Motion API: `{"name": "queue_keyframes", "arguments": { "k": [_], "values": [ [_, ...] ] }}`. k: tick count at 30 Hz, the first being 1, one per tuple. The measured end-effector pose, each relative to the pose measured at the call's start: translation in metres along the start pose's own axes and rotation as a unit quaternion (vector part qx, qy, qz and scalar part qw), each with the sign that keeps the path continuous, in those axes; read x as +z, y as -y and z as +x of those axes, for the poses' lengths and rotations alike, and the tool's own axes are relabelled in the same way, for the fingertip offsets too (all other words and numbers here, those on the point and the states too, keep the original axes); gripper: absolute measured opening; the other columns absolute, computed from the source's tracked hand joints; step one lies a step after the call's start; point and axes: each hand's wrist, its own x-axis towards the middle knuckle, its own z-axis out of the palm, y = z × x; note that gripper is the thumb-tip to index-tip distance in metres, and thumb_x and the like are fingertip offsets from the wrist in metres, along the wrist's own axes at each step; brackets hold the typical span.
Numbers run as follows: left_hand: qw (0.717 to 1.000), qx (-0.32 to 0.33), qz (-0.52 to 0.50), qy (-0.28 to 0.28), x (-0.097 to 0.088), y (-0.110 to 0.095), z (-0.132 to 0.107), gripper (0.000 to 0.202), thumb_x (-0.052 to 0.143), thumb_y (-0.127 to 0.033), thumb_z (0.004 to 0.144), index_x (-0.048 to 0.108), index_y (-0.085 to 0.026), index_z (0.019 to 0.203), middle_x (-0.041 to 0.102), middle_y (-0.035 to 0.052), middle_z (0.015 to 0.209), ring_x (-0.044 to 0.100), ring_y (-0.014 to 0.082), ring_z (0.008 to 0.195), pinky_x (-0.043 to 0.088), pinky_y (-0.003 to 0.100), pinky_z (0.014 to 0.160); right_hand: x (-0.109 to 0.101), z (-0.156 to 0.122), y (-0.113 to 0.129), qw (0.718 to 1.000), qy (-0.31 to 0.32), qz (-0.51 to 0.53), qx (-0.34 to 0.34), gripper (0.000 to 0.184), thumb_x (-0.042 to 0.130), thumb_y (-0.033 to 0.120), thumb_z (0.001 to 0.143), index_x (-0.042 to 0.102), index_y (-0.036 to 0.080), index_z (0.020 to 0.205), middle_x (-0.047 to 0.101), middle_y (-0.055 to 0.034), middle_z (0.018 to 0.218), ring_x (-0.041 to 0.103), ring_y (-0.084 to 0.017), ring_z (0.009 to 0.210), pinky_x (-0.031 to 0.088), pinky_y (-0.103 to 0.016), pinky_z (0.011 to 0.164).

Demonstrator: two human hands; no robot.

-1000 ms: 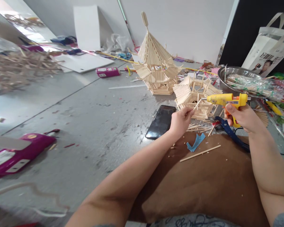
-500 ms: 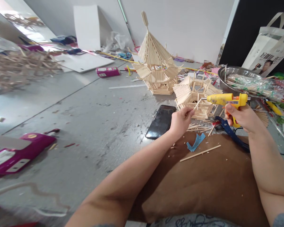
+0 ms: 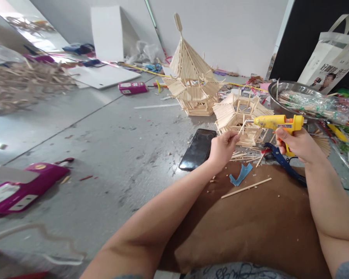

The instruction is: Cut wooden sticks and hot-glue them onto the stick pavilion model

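My left hand (image 3: 225, 149) pinches a short wooden stick (image 3: 243, 127), which points up and to the right. In my right hand (image 3: 296, 143) is a yellow hot glue gun (image 3: 273, 121), its fingers wrapped round the handle. The gun's metal nozzle is at the upper end of the stick; whether they touch I cannot tell. Right behind both stands a low model pavilion (image 3: 225, 114) built of sticks, open at the top. A taller stick pavilion (image 3: 189, 66) with a pointed roof stands behind it to the left.
A black phone (image 3: 197, 150) lies left of my left hand. Blue-handled pliers (image 3: 287, 166) and loose sticks (image 3: 241, 157) lie below the hands, near a blue scrap (image 3: 240, 175). A metal bowl (image 3: 275, 101) of wrapped sticks is at the right. Purple power strips (image 3: 31, 186) lie left.
Almost nothing differs. Both hands hold their places, with the stick still at the nozzle; the view has shifted very slightly.
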Motion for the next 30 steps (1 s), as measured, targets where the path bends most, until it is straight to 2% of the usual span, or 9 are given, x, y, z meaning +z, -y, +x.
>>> {"name": "queue_keyframes", "arguments": {
  "k": [7,30],
  "values": [
    [1.0,-0.021,-0.014,0.01,-0.0013,-0.0047,-0.0007,0.018,0.05,-0.03,0.075,0.061,-0.016,0.072,0.062,-0.0027,0.059,0.053,0.0056,0.041,0.039,0.015,0.043,0.0007,-0.0024,0.0028,1.0,-0.003,-0.017,0.003,0.037,0.056,0.055,0.067,0.048,0.019,0.061,0.046,0.0036,0.05,0.045,-0.007,0.036,0.035,-0.022,0.035],
    [0.997,-0.048,-0.062,0.024,-0.0012,-0.0071,-0.0009,0.019,0.051,-0.033,0.074,0.059,-0.017,0.072,0.062,-0.0016,0.06,0.052,0.006,0.039,0.038,0.017,0.041,0.0033,-0.0029,0.0023,0.999,0.005,-0.05,-0.006,0.041,0.057,0.058,0.064,0.049,0.017,0.066,0.046,0.004,0.047,0.045,-0.008,0.037,0.034,-0.021,0.037]
  ]
}}
